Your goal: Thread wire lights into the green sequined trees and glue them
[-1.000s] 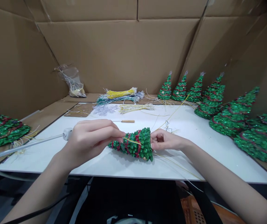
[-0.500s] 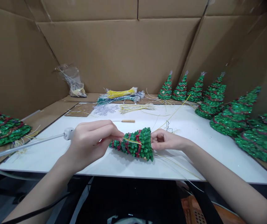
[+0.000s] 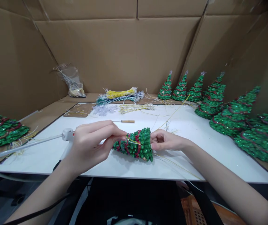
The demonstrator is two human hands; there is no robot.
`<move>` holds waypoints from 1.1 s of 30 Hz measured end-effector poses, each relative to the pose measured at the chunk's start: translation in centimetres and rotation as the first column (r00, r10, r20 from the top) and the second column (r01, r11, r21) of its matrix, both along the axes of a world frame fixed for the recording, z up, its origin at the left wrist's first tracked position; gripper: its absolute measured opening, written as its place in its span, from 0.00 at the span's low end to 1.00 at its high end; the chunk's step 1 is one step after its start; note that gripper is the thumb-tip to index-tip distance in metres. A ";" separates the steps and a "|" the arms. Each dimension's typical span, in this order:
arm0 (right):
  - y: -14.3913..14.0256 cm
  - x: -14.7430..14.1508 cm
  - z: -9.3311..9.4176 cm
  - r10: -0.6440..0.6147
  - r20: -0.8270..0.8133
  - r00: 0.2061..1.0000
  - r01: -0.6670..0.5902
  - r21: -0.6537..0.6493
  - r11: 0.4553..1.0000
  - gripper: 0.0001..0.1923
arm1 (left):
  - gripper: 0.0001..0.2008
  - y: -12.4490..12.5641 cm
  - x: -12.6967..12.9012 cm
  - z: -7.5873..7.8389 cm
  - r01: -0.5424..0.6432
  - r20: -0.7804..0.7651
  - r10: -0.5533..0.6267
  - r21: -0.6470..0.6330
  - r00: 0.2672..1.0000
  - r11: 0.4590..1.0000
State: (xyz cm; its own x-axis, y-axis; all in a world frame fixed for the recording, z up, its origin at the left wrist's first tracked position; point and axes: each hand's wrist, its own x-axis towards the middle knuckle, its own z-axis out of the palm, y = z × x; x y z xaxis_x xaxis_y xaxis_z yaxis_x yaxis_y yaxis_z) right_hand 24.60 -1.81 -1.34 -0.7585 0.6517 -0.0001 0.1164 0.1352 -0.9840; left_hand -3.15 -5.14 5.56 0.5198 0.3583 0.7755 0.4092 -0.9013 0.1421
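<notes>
Left hand (image 3: pixel 90 142) is pinched at the fingertips on a thin yellow wire (image 3: pixel 132 140) where it meets the flank of the small green tree (image 3: pixel 136 145); right hand (image 3: pixel 163 140) is closed on the tree's wide base end, thumb on the rim. Tree lies on its side, tip pointing left, held just over the near middle of the white board (image 3: pixel 218 156).

Surroundings, largest first: cardboard walls (image 3: pixel 115 53) on three sides; white board on the bench; a row of finished trees (image 3: pixel 214 98) standing along the right edge; more green trees lying at far left (image 3: pixel 2 131); bundles of coloured wires (image 3: pixel 121 95) at the back; a white-tipped tool on a hose (image 3: pixel 67 135) just left of my left hand; a wooden-handled awl (image 3: pixel 127 121) beyond it.

Handling, my judgement: tree looks light, hollow, with a bumpy glittered skin. That gives good friction, but the beads may shed or crush if squeezed. Best hold is the base rim, as the right hand has it. Wire is springy and thin, and likely to kink; I would pinch it close to the tree. Loose strands (image 3: pixel 178 165) trail off the near edge and could snag.
</notes>
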 end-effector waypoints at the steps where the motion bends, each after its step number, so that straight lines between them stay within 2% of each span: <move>1: 0.0 0.0 0.0 0.000 0.001 1.000 0.000 0.001 1.000 0.13 | 0.07 0.0 0.0 0.1 0.000 -0.014 0.000 -0.013 1.000 1.000; 9: 0.0 0.0 -0.1 0.002 0.009 1.000 -0.002 0.002 1.000 0.14 | 0.06 -0.1 0.0 -0.1 0.037 -0.004 -0.038 -0.134 0.999 0.990; 13: 0.0 0.0 0.1 0.002 0.018 1.000 -0.002 0.002 1.000 0.16 | 0.06 0.0 0.4 0.0 0.024 -0.046 -0.032 -0.154 0.998 0.988; 18: -0.1 -0.1 0.2 0.000 0.019 1.000 0.000 0.000 1.000 0.15 | 0.09 0.3 0.3 0.1 0.027 -0.189 -0.039 -0.065 0.981 0.998; 21: -0.1 0.0 0.2 -0.001 0.016 1.000 0.001 -0.001 1.000 0.15 | 0.10 0.7 0.0 0.1 0.013 -0.309 -0.004 0.026 0.951 1.000; 24: -0.1 0.0 0.2 -0.004 0.017 1.000 0.004 0.000 1.000 0.15 | 0.10 1.0 -0.3 0.1 0.006 -0.350 0.032 0.108 0.936 0.994; 33: 0.0 0.1 0.0 0.002 0.019 1.000 -0.002 0.006 1.000 0.16 | 0.10 1.5 -0.4 0.0 0.057 -0.387 -0.013 0.102 0.922 0.993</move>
State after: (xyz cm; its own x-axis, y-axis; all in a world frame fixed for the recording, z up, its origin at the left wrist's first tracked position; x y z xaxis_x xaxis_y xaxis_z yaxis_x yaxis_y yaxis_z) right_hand 24.65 -1.84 -1.37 -0.7595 0.6505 -0.0104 0.1345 0.1413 -0.9808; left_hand -3.51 -3.59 5.60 0.7968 0.2591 0.5459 0.3802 -0.9171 -0.1197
